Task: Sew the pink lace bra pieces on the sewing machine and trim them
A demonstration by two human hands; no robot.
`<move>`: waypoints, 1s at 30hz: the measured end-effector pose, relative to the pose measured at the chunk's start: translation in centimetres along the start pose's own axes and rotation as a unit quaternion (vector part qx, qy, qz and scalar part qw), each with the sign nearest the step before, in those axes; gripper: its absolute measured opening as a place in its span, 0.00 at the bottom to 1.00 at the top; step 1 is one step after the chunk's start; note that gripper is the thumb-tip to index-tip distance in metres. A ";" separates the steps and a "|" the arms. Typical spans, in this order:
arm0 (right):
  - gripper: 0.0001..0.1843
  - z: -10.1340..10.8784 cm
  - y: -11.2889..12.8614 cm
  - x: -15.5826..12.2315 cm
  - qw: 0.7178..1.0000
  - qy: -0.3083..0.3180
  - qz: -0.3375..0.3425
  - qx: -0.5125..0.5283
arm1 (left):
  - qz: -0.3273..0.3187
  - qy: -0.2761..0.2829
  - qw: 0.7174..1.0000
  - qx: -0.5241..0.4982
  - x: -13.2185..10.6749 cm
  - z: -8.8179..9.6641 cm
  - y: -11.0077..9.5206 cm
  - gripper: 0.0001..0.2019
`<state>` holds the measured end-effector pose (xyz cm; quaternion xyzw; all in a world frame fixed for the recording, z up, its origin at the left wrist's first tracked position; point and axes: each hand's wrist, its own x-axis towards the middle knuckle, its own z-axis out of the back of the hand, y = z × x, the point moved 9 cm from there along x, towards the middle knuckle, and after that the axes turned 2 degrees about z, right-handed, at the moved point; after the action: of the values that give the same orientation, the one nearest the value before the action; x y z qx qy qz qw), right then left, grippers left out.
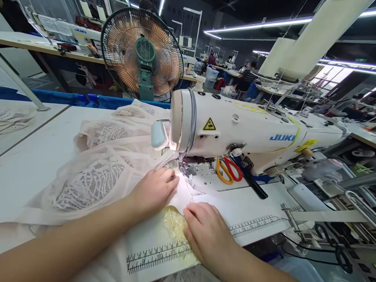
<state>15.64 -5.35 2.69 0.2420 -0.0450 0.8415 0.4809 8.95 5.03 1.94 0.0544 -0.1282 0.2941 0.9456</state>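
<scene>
A white sewing machine [229, 121] stands over the table, its needle area just beyond my hands. Under the presser foot [181, 166] runs a small piece of white fabric [183, 196]. My left hand [155, 190] presses down on this piece at its left side, fingers bent and together. At the near right corner my right hand [208, 231] pinches the fabric's edge between thumb and fingers. Sheer pale lace garment pieces [94, 180] spread across the table left of the machine, partly behind my left forearm. Between my hands lies a crinkled yellowish patch [174, 223] on the tabletop.
Scissors with orange and red handles [229, 170] lie on the machine bed, beside a black-handled tool [254, 182]. A ruler tape [160, 256] runs along the front edge. A large fan [143, 53] stands behind the table. Other people sit at machines farther back.
</scene>
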 end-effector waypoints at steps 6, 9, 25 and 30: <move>0.15 -0.5 -0.9 0.5 1.000 0.012 -0.016 0.001 | 0.036 0.053 0.998 0.002 1.2 -0.2 0.7 0.11; 0.16 -0.6 -1.1 0.8 1.000 0.010 -0.017 -0.002 | 0.046 0.081 0.996 -0.008 1.5 -0.1 0.9 0.11; 0.15 -0.7 -0.8 1.3 0.999 0.032 -0.003 0.017 | 0.017 0.087 0.995 -0.045 1.7 -0.4 1.1 0.11; 0.17 -0.6 -0.6 0.8 0.999 0.032 0.008 0.008 | 0.010 0.079 0.996 -0.045 1.5 -0.6 1.0 0.12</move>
<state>15.57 -4.24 2.42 0.2186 -0.0254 0.8530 0.4733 9.66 6.75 1.82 -0.0124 -0.0668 0.3006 0.9513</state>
